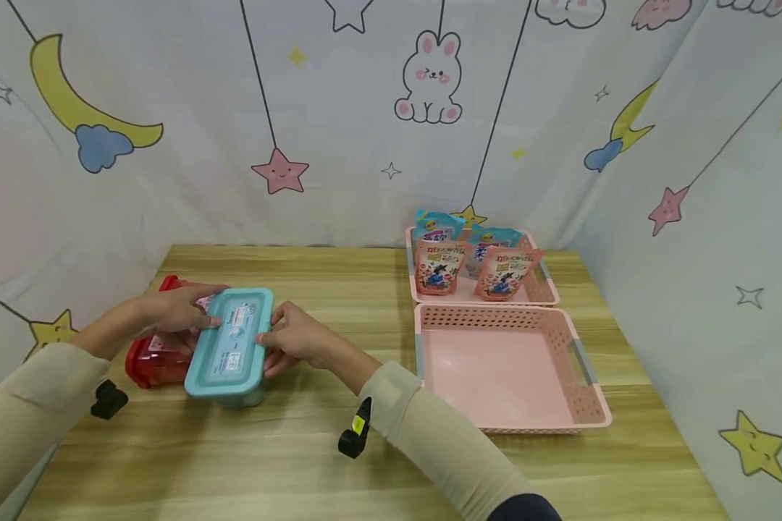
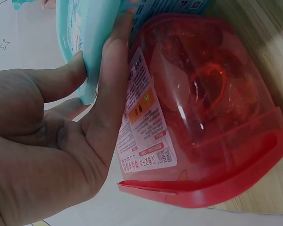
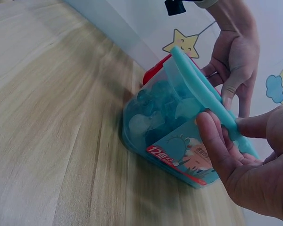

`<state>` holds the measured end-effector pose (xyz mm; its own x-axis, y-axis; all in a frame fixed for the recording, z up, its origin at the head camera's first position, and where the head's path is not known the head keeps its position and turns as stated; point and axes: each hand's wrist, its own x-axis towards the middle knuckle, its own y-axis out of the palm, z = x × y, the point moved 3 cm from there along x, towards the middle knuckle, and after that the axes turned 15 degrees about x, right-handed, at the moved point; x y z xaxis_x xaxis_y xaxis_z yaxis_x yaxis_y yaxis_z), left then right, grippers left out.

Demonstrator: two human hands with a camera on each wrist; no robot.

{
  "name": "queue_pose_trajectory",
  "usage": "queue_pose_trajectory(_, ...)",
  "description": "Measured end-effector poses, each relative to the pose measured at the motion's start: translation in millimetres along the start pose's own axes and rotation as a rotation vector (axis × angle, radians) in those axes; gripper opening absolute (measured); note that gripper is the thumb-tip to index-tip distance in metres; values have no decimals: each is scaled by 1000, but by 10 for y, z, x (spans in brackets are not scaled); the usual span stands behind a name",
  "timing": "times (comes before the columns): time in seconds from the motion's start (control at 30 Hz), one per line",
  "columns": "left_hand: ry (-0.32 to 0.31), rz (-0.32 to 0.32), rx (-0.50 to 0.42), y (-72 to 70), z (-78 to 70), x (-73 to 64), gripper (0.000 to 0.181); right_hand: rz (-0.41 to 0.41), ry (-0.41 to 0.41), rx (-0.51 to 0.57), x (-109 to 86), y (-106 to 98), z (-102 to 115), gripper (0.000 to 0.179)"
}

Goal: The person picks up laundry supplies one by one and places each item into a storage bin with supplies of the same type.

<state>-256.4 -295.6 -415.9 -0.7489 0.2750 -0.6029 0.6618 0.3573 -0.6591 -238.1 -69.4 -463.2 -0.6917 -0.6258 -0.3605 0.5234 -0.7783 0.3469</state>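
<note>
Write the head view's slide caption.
Left fingers and right fingers hold a blue tub beside a red tub, left of pink baskets.

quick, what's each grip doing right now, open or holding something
Left grip: closed, pinching the lid of the teal box, thumb on top.
Right grip: closed, pinching the same lid at its other edge.

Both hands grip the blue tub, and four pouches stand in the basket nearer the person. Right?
No: the four pouches stand in the farther basket, as the head view shows. The left hand and right hand do grip the blue tub.
</note>
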Motion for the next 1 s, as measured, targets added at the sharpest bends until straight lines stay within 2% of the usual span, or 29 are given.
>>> queue_pose_trajectory(0.1,-2,-3,-7,22,-11,14,89,4,1,6,-12,-6,-16,23)
queue_pose_trajectory(0.37,1,-28,41,69,-155,34,86,8,13,34,-74,-70,-32,23)
queue_pose_trajectory(0.53,19,-31,66,20,-128,-1,87,6,-13,45,-82,-14,-13,22)
queue_pose_trajectory(0.67,44,-46,113,56,-150,-26,88,-7,-3,39,-93,-18,-6,21)
queue_pose_trajectory(0.9,65,-91,134,122,-354,-60,86,-9,63,31,-188,-193,116,19)
queue_pose_trajectory(1.0,88,-139,121,122,-480,-91,84,-8,49,22,-277,-292,221,20)
